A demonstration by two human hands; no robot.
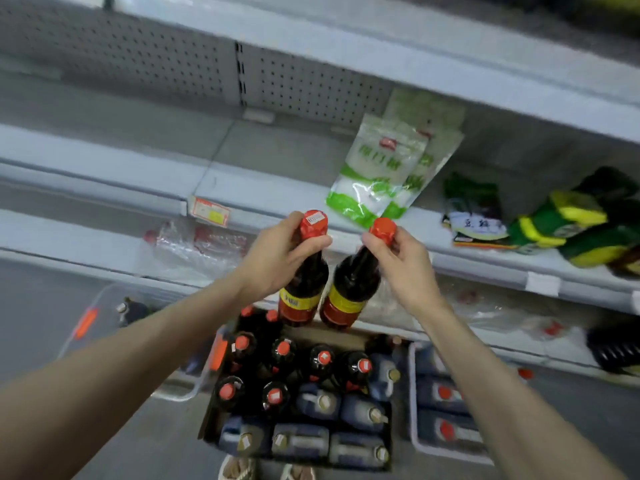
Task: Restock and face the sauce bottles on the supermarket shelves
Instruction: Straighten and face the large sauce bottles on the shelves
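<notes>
I hold two dark sauce bottles with red caps and yellow-and-red labels in the air in front of a grey shelf (263,199). My left hand (277,258) grips the neck of the left bottle (304,289) just under its cap. My right hand (405,268) pinches the neck of the right bottle (349,292), which tilts to the right at its top. Below them on the floor stands a cardboard box (207,420) with several more red-capped bottles (284,351) and dark blue jugs (360,410).
Green-and-white bags (377,171) lean on the shelf at the right, with green and yellow packs (561,216) beyond them. A price tag (209,211) hangs on the shelf edge. A clear bin (90,320) sits on the floor at left and a white tray (415,441) of jugs at right.
</notes>
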